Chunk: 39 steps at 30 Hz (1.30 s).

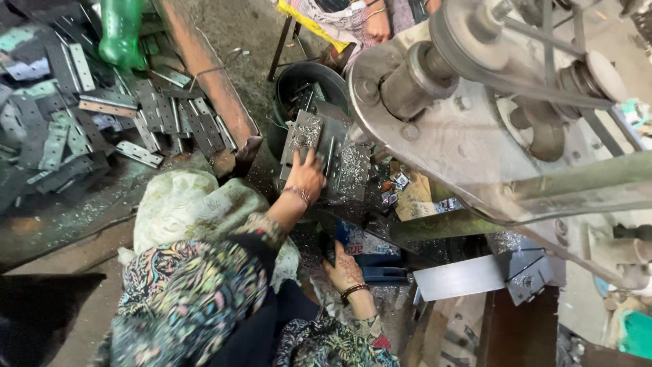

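Near edge: floral sleeves, both arms reaching forward from the bottom of the frame

Right hand low and close in, palm marked with henna, dark bangle at the wrist. Sits beside a blue box, on a floor littered with metal shavings. Fingers loosely curled; cannot tell if anything is in them

Bright flat metal sheet just right of the blue box, below the machine frame

White sack bunched up to the left, next to the left forearm

Left hand stretched further out, thin bangle at the wrist. Laid on top of a stack of grey metal plates, fingers slightly spread and flat on the top plate, touching, not wrapped round it. Stack sits just in front of a dark round bucket, left of the machine base

Bucket holds more metal pieces

Large grey machine fills the right side: pulley, belt, shaft overhead

Far left: loose pile of hinge plates on a dark surface, green bottle lying at its far end

Top centre: another person's hand, well apart from the stack
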Each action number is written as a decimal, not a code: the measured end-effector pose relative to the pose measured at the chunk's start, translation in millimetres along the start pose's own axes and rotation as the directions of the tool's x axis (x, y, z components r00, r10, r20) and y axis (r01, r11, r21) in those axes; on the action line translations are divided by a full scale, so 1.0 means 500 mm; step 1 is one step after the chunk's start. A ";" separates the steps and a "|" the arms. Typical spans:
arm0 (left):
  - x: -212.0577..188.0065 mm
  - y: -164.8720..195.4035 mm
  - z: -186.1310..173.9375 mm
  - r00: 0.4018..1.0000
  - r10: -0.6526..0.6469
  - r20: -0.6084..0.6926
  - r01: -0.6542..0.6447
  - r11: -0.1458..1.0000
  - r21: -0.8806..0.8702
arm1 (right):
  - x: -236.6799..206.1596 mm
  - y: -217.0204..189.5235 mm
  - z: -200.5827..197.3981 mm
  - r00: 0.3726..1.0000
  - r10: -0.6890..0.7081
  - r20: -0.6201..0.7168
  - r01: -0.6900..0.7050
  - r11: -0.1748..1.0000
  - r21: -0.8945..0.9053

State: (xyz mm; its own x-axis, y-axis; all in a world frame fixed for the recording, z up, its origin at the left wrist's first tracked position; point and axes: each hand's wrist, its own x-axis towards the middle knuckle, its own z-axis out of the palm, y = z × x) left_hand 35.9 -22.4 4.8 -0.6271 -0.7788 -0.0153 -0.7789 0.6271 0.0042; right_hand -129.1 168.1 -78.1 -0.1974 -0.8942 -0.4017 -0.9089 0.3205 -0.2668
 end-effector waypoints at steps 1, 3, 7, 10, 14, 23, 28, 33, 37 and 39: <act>-0.023 0.010 0.014 0.999 0.004 -0.044 -0.004 1.000 0.000 | 0.002 0.000 0.000 1.000 0.006 0.007 -0.006 1.000 -0.004; -0.074 0.025 0.046 0.980 0.061 -0.189 -0.053 0.997 0.049 | 0.003 -0.003 0.005 1.000 -0.007 0.006 0.007 1.000 -0.009; -0.147 0.035 0.089 0.894 0.201 -0.400 -0.171 0.979 0.112 | -0.003 -0.012 0.009 1.000 -0.024 0.006 0.024 0.999 -0.023; -0.162 0.035 0.085 0.844 0.219 -0.489 -0.182 0.976 0.123 | -0.010 -0.011 -0.008 0.997 -0.069 -0.045 0.069 0.998 0.005; -0.163 0.042 0.054 0.750 0.151 -0.645 -0.167 0.985 0.036 | -0.010 -0.008 -0.054 0.940 -0.183 -0.287 0.199 0.979 0.031; -0.092 0.069 0.025 0.833 -0.547 -0.080 0.062 0.235 -0.970 | 0.090 -0.048 -0.143 0.916 0.181 -0.357 0.311 0.240 0.920; -0.059 0.001 -0.002 0.908 -0.413 -0.074 0.235 0.646 -0.727 | 0.098 -0.081 -0.181 0.653 0.110 -0.749 0.414 0.776 0.476; -0.076 -0.014 0.008 0.865 -0.367 -0.343 0.203 0.880 -0.429 | 0.095 -0.156 -0.158 0.588 -0.482 -0.650 0.471 0.857 -0.209; -0.088 0.036 0.047 0.936 -0.182 -0.300 0.073 0.937 -0.340 | 0.103 -0.179 -0.130 0.667 -0.478 -0.571 0.474 0.864 -0.169; -0.082 0.056 0.066 0.960 -0.129 -0.249 0.083 0.979 -0.185 | 0.093 -0.156 -0.122 0.727 -0.423 -0.542 0.442 0.891 -0.102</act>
State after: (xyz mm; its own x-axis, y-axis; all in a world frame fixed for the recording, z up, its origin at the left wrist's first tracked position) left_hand 40.0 27.3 -27.2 -0.5033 -0.8318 0.2340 -0.8159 0.5466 0.1883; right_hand -89.6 82.4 -22.5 0.0419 -0.9544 0.2955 -0.9347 -0.1419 -0.3259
